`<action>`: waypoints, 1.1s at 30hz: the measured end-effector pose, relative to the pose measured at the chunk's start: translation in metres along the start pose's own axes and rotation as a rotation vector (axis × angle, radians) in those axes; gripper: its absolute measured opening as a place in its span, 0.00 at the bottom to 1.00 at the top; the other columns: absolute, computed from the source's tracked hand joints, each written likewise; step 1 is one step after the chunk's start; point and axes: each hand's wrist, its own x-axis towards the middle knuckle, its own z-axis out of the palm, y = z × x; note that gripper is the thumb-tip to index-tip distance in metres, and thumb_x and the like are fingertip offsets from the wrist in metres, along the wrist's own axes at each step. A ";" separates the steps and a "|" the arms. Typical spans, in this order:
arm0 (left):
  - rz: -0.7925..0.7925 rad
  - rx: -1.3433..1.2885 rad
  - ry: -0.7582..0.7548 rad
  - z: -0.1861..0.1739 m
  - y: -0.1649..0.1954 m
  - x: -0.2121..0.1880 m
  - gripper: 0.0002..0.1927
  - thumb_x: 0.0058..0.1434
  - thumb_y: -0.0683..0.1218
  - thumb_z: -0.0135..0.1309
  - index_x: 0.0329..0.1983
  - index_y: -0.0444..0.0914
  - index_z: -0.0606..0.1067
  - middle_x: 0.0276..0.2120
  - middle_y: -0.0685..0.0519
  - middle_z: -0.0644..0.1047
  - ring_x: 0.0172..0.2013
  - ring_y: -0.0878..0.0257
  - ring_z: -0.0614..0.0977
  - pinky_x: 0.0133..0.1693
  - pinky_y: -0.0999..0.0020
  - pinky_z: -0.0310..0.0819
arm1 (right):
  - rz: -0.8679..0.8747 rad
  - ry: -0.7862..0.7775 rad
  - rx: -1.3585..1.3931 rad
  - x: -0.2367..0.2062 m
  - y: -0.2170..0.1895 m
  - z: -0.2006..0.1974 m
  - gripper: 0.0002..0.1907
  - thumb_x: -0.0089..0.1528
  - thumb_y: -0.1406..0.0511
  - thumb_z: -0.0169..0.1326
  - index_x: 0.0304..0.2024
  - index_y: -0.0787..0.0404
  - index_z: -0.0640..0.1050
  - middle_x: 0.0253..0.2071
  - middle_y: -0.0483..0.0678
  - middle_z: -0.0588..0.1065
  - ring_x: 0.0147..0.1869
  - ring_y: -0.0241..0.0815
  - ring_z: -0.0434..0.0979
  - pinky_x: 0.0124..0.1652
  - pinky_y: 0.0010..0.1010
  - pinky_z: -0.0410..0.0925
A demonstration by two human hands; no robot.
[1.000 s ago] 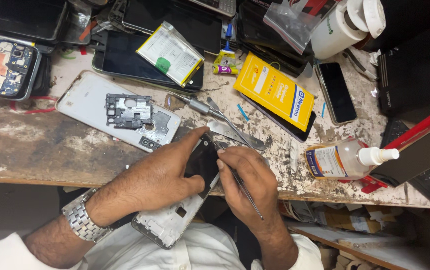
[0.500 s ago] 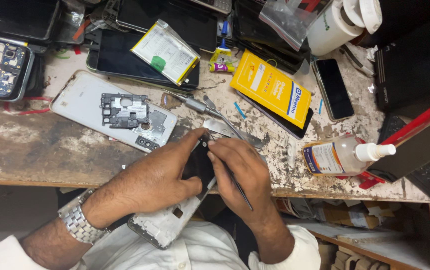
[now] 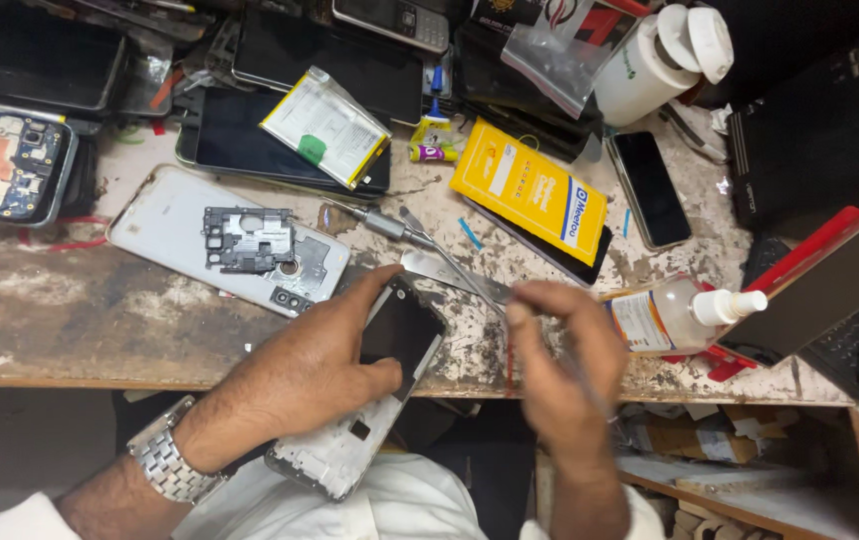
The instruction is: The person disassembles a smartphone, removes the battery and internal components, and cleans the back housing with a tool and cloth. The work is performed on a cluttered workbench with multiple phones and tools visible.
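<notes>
My left hand (image 3: pixel 310 375) grips an opened phone frame (image 3: pixel 375 400), white at its lower end with a dark panel at the top, tilted over the bench's front edge. The thumb rests on the dark panel. My right hand (image 3: pixel 560 365) is blurred and hovers just right of the frame, apart from it. Its fingers are pinched on a thin dark tool (image 3: pixel 590 390) that runs down along the palm.
On the worn workbench (image 3: pixel 70 320) lie a white back cover (image 3: pixel 165 235) with a metal shield, a screwdriver (image 3: pixel 380 222), a flat metal blade (image 3: pixel 445 270), a yellow packet (image 3: pixel 530 195), a battery (image 3: pixel 325 125), a black phone (image 3: pixel 650 190) and a spray bottle (image 3: pixel 675 312).
My right hand has come off the phone frame and moved right with the thin tool. My left hand has kept its hold on the frame.
</notes>
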 end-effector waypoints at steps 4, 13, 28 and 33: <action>0.281 -0.309 0.185 0.008 -0.004 -0.003 0.43 0.48 0.43 0.61 0.69 0.38 0.60 0.43 0.49 0.82 0.41 0.63 0.85 0.45 0.68 0.79 | 0.165 -0.165 -0.378 0.023 -0.001 -0.033 0.11 0.63 0.62 0.61 0.39 0.65 0.80 0.34 0.54 0.79 0.37 0.48 0.81 0.39 0.38 0.72; 0.274 -1.195 0.163 0.015 -0.020 -0.026 0.32 0.52 0.37 0.58 0.62 0.37 0.66 0.45 0.51 0.80 0.40 0.65 0.83 0.39 0.69 0.81 | 0.267 -0.551 -0.792 0.041 0.009 -0.013 0.22 0.62 0.48 0.54 0.32 0.61 0.80 0.31 0.59 0.79 0.38 0.62 0.80 0.42 0.54 0.70; 0.596 -1.671 0.113 -0.018 -0.050 -0.079 0.29 0.58 0.42 0.50 0.65 0.43 0.65 0.48 0.46 0.81 0.40 0.63 0.84 0.40 0.65 0.82 | 0.167 -0.356 -0.578 0.067 -0.063 0.011 0.18 0.57 0.51 0.59 0.36 0.58 0.83 0.36 0.49 0.81 0.37 0.49 0.82 0.37 0.41 0.73; 0.642 -1.854 0.009 -0.049 -0.093 -0.101 0.27 0.65 0.55 0.43 0.64 0.36 0.68 0.50 0.43 0.80 0.41 0.56 0.85 0.43 0.59 0.82 | -0.116 -0.270 -0.186 0.106 -0.142 0.039 0.11 0.56 0.62 0.63 0.36 0.62 0.82 0.31 0.46 0.80 0.32 0.39 0.82 0.31 0.30 0.72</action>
